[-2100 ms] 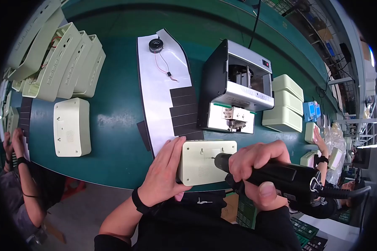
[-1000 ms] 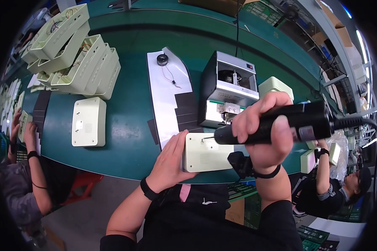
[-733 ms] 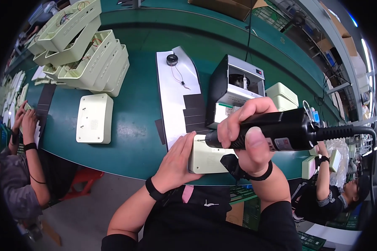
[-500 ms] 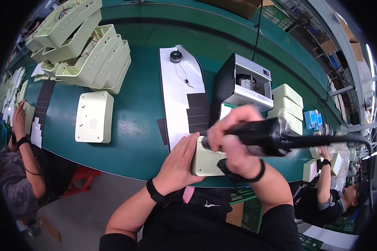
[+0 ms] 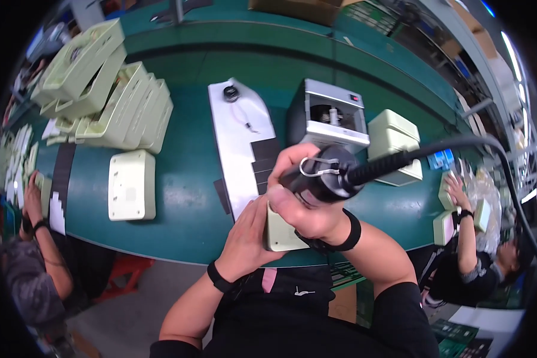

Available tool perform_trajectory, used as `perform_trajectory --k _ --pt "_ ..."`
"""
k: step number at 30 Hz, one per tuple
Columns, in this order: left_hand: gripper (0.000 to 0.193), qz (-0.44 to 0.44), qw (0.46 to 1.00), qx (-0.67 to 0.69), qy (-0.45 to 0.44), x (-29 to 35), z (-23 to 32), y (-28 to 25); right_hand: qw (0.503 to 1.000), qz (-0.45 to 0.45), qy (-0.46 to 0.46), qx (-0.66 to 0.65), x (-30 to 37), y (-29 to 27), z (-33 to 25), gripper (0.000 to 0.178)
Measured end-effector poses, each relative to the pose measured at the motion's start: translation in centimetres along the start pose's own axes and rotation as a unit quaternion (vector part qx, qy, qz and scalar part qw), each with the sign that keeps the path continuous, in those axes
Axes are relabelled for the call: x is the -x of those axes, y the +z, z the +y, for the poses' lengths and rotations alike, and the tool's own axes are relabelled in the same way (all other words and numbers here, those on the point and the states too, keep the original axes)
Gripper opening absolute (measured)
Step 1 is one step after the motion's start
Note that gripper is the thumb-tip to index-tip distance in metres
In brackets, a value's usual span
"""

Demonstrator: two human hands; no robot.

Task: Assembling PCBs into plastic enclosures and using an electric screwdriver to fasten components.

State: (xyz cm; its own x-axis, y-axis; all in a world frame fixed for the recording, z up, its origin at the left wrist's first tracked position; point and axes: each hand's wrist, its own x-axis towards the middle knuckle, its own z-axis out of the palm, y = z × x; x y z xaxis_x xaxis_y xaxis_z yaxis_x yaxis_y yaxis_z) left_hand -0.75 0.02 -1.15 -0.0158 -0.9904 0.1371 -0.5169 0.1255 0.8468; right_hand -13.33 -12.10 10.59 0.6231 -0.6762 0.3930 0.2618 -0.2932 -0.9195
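Left hand [image 5: 246, 237]: clasping a cream housing [image 5: 283, 234]
Right hand [image 5: 304, 213]: gripping a black corded driver [image 5: 333, 180]
Open cases [image 5: 124, 122]: leaning stacked, contents blurring

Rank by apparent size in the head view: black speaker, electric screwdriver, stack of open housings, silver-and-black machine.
1. Stack of open housings
2. Silver-and-black machine
3. Black speaker
Electric screwdriver: larger than the speaker; unsure against the machine, being nearer the camera and partly covered by the right hand.

– any readable markings?
– none legible. label [image 5: 308, 197] on black power tool [image 5: 334, 186]: blurred, partly covered.
– and the black garment [image 5: 268, 325]?
– one small white emblem [image 5: 304, 292] on it; no wording can be made out.
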Motion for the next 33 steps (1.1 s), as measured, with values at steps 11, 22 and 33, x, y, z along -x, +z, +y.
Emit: perform_trajectory --k 11,22,33 --pt "0.114 0.027 0.998 -0.050 0.025 -0.3 1.1 -0.2 0.972 0.202 -0.102 0.064 -2.1 -7.0 -4.8 0.025" --pt "0.113 0.049 0.997 -0.051 0.010 0.4 0.7 -0.3 0.985 0.138 -0.005 -0.107 1.9 -3.7 -5.8 0.035" --pt "0.117 0.067 0.996 -0.038 0.034 0.6 0.2 0.0 0.995 0.021 0.072 -0.064 5.4 2.7 -8.3 0.054"
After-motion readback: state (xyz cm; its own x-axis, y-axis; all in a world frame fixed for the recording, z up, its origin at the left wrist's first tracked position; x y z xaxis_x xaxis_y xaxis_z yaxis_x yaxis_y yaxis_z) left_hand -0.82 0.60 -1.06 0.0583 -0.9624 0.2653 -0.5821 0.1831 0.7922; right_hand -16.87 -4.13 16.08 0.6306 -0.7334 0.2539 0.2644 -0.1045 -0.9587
